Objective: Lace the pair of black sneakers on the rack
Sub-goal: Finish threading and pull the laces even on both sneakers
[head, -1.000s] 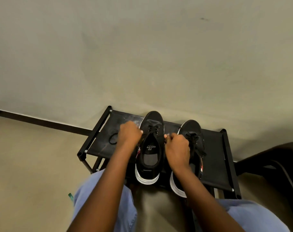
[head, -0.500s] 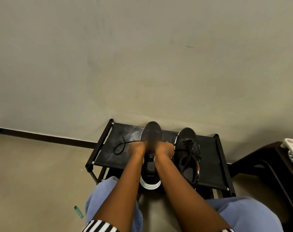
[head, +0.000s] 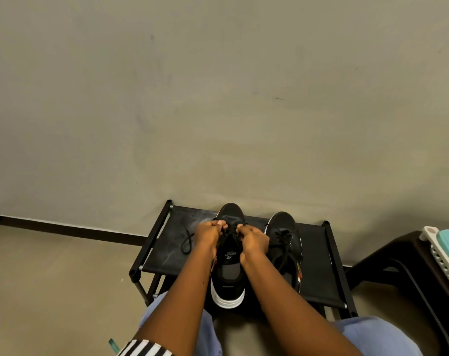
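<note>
Since before, both hands (head: 253, 240) apparently pinching laces (head: 232, 231) over left sneaker (head: 228, 263).

Black sneakers (head: 228, 263) — black-and-white striped sleeve (head: 146, 349)

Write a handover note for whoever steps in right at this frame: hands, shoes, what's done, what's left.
Left hand and right hand each pinch the lace at the left sneaker, fingers curled.
Both sneakers stand side by side on the rack, toes toward the wall.
Right sneaker appears laced; its lace ends hang loose.
A loose end of lace lies on the rack left of the hands.
Left: finish the left sneaker's lacing; how many eyelets remain is hidden by the hands.
</note>
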